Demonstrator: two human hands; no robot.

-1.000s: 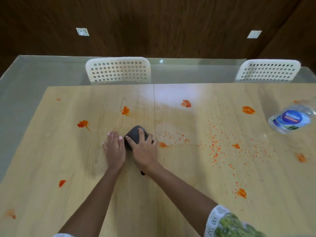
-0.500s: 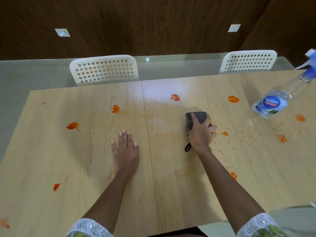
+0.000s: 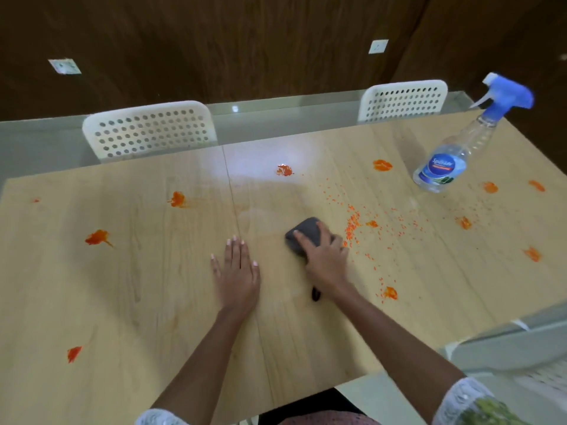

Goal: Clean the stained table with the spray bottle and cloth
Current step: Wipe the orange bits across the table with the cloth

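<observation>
Right hand [image 3: 326, 260] presses the dark cloth [image 3: 303, 233] flat mid-worktop [image 3: 122, 302], fingers curled over it, left hand [image 3: 237, 276] splayed flat at its 9 o'clock, spray bottle [image 3: 441, 167] at 2 o'clock — risk: cloth drags orange crumbs [image 3: 352, 225] at its 3 o'clock, smearing.

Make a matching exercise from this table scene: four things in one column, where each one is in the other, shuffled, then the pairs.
Things:
1. cloth
2. spray bottle
3. left hand
4. chairs

Places:
A. flat on bare wood
B. behind the table's far edge
C. under the right hand
D. standing at the table's far right

Pairs: 1-C, 2-D, 3-A, 4-B
</observation>
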